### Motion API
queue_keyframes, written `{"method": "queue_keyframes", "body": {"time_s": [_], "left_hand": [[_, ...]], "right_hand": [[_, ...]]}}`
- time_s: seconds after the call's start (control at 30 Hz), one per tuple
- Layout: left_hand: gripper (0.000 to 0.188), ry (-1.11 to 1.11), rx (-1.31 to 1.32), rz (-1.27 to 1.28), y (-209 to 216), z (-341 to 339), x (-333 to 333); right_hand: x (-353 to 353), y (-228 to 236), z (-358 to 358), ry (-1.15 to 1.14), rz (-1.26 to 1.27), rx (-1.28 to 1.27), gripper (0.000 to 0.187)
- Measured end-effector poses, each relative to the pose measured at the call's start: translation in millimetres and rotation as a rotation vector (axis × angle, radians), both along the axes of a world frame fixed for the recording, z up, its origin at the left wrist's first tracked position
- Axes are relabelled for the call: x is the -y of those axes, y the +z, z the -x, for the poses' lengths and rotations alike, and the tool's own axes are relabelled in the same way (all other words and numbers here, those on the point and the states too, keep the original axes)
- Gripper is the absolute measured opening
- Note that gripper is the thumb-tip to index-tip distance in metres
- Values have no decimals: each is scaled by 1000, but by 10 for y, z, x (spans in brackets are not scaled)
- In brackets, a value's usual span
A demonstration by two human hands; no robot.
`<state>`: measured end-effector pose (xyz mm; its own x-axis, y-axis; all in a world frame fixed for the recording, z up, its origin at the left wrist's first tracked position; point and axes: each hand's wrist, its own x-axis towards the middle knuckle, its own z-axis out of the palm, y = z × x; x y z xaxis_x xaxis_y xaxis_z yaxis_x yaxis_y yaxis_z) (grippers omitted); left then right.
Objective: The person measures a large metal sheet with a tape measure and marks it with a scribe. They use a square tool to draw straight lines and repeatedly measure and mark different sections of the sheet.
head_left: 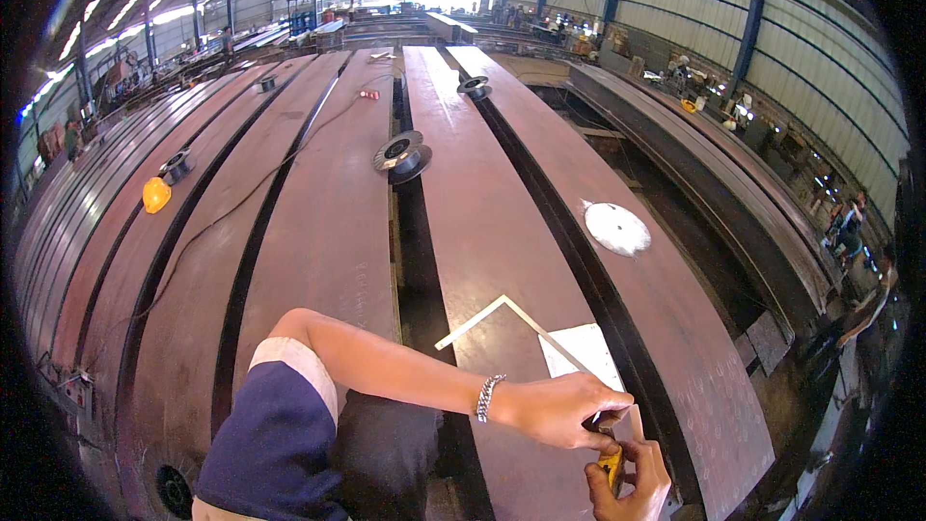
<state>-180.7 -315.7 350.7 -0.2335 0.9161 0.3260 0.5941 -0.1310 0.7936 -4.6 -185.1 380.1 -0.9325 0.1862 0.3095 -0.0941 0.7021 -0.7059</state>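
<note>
My left hand (559, 412) reaches in from the left, a chain bracelet on its wrist. Its fingers are closed in a pinch over the near end of a steel beam; what they hold is hidden. Just below it, my right hand (637, 487) grips a small yellow tape measure (610, 464), mostly covered by the fingers. Beyond the hands, a thin L-shaped steel square (503, 300) lies on the beam flange (521, 367). One leg of it runs over a white sheet (590, 349) toward my left hand.
Long reddish-brown steel beams lie side by side with dark gaps between them. On them are wire spools (403, 155), a round white disc (617, 230), a yellow hard hat (156, 195) and a dark cable (253, 185). People stand at the far right edge.
</note>
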Motion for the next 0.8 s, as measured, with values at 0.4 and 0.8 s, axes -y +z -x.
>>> {"method": "queue_keyframes", "body": {"time_s": [0.4,0.8], "left_hand": [[37,10,-16,-9,16,-18,11],[35,1,-16,-20,-8,-7,-6]], "right_hand": [[-2,31,-12,-2,-16,3,34],[-20,31,0,-7,-34,-4,34]]}}
